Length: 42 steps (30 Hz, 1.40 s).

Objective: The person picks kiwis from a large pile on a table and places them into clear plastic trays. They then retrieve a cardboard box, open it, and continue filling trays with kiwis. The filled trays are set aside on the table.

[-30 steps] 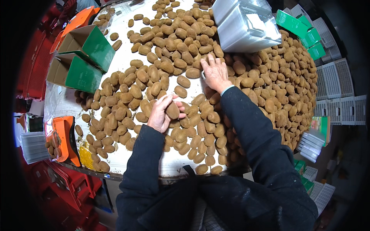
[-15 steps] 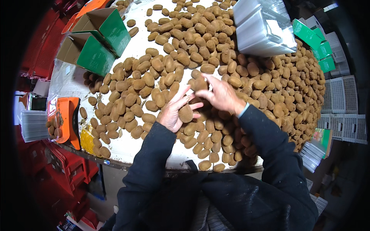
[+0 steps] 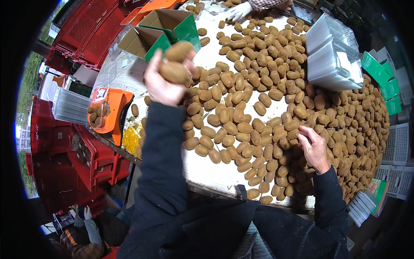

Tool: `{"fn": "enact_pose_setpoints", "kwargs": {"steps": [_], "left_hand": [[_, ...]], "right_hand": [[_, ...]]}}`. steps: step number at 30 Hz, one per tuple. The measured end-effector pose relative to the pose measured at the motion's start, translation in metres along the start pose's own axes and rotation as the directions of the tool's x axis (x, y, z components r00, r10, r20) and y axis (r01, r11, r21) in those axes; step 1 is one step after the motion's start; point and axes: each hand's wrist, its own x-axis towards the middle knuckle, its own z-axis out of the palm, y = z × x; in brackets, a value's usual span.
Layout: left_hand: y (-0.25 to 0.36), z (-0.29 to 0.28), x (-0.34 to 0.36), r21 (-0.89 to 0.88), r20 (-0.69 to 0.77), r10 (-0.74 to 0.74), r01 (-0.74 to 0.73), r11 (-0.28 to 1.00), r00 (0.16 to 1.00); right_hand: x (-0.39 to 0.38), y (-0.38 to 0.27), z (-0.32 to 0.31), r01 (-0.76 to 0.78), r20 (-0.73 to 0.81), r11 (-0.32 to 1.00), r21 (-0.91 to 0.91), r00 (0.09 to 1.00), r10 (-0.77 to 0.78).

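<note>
Tabletop [image 3: 196, 172] in white, fills the middle of the view, most of it covered by loose kiwifruit. Its right side bears a heap of kiwifruit [image 3: 358, 134], piled deep, while thinner scatterings lie across the centre. Red plastic crates [image 3: 92, 32] stand beyond the table on the left. Near the far edge of the heap rises a stack of clear plastic containers [image 3: 332, 64], and at the far left of the table are two open green cardboard cartons [image 3: 188, 30]. An orange plastic unit [image 3: 113, 116] sits at the left edge. The left hand [image 3: 166, 84], slightly blurred, is raised and grasps two kiwifruit [image 3: 174, 72], one above the other, in front of the nearer carton. The right hand [image 3: 314, 149] is empty, fingers loosely bent, at the heap's near-left side; whether its fingertips touch fruit, I cannot tell. A co-worker's white-gloved hand [image 3: 239, 12] reaches over the far edge.
</note>
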Motion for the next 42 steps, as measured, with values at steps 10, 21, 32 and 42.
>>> {"fn": "enact_pose_setpoints", "kwargs": {"steps": [10, 21, 32, 42], "left_hand": [[0.150, -0.024, 0.098, 0.344, -0.441, 0.434, -0.299, 0.890, 0.786], [0.011, 0.007, 0.002, 0.766, -0.012, 0.243, -0.147, 0.625, 0.970], [-0.288, -0.029, -0.195, 0.764, 0.589, -0.226, -0.626, -0.158, 0.776], [-0.290, -0.060, -0.188, 0.614, 0.505, -0.251, -0.548, -0.569, 0.826]], "right_hand": [[-0.043, 0.003, -0.011, -0.012, -0.065, 0.995, -0.103, 0.998, 0.005], [-0.100, 0.022, -0.025, -0.119, -0.343, 0.944, -0.309, 0.939, 0.006], [-0.155, 0.035, 0.028, 0.065, -0.216, 0.703, -0.708, 0.928, -0.303], [-0.071, 0.060, 0.122, 0.168, -0.083, 0.704, -0.690, 0.948, -0.308]]}}
